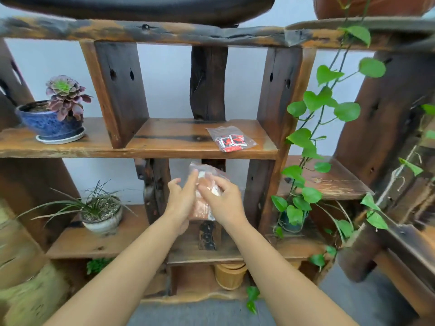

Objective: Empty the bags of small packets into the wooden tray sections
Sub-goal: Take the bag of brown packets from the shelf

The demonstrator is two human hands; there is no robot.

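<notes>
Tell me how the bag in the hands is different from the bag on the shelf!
The held bag stands upright between the left hand and right hand; the shelf bag lies flat, untouched. The held bag's packets look orange-pink; the shelf bag's are red, black and white. Both are clear plastic.

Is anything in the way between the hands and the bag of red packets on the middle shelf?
Nothing visible. The bag of red packets lies alone near the front edge of the shelf. But the left hand and right hand hold the bag of orange packets.
</notes>
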